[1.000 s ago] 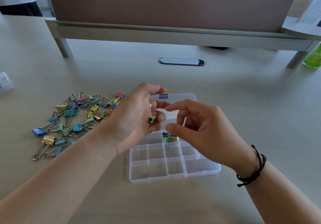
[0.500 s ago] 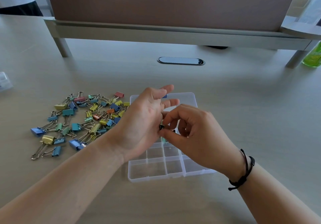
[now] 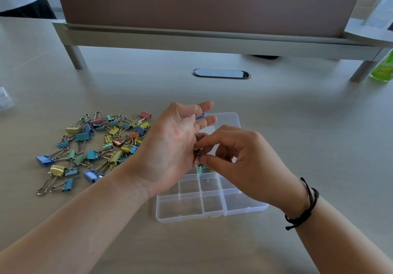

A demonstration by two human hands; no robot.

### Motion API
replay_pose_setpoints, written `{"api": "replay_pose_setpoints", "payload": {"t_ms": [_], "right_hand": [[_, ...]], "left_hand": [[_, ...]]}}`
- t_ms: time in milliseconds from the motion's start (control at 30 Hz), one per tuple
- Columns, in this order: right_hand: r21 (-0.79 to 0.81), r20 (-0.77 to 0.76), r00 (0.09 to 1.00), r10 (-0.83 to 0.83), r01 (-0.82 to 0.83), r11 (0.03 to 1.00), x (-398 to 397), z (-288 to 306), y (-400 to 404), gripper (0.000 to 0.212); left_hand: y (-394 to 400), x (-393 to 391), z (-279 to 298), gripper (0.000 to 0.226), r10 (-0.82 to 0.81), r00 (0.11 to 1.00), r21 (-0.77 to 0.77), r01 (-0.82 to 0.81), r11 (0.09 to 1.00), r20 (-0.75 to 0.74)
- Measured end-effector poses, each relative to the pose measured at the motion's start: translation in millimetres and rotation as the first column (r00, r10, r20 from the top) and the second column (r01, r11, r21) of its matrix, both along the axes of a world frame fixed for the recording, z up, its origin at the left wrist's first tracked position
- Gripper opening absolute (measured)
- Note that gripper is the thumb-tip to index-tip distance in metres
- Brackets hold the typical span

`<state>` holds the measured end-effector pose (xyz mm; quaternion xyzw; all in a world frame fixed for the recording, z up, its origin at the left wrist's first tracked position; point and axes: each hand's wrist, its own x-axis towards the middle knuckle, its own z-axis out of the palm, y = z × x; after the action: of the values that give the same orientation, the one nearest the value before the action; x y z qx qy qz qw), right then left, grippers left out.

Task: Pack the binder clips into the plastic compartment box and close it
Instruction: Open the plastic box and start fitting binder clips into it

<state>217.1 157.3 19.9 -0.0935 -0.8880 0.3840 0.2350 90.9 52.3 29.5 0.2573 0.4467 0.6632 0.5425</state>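
Pale wood-grain table point(image 3: 297, 146) carries the clear compartment box point(image 3: 191, 207), lid open, with the loose pile of binder clips point(image 3: 95, 146) just beside it on the left. Above the box, the left hand point(image 3: 170, 146) holds clips with two fingers straight, while the right hand point(image 3: 244, 163) pinches one small clip point(image 3: 197, 153) from it. A loose pinch could drop it into the wrong compartment.

Left hand point(image 3: 170, 146): mid-frame, my palm faces right — upper fingers straight.
Right hand point(image 3: 244, 161): just right of it — my thumb and forefinger pinched together.
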Motion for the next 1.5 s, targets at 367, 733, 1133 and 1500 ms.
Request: {"api": "replay_pose_setpoints", "payload": {"t_ms": [367,733,1133,1500], "right_hand": [[0.263,0.055,0.992,0.117,-0.127,0.956,2,0,-4,0.014],[0.1,0.086,0.992,0.089,-0.097,0.99,6,4,6,0.013],[-0.113,0.255,0.965,-0.066,0.097,0.989,9,8,22,0.008],[0.134,0.285,0.958,-0.005,-0.035,0.99,4,-3,19,0.013]], "left_hand": [[-2,0,0,0.067,-0.099,0.992,-0.1,0.092,0.991,-0.074],[-3,-11,0,0.063,-0.149,0.989,-0.043,0.149,0.988,0.004],[-14,-25,-1,0.004,-0.168,0.197,-0.199,-0.153,0.968,-0.966],[-14,-32,-8,0.012,-0.28,0.089,-0.286,-0.071,0.955,-0.956]]}}
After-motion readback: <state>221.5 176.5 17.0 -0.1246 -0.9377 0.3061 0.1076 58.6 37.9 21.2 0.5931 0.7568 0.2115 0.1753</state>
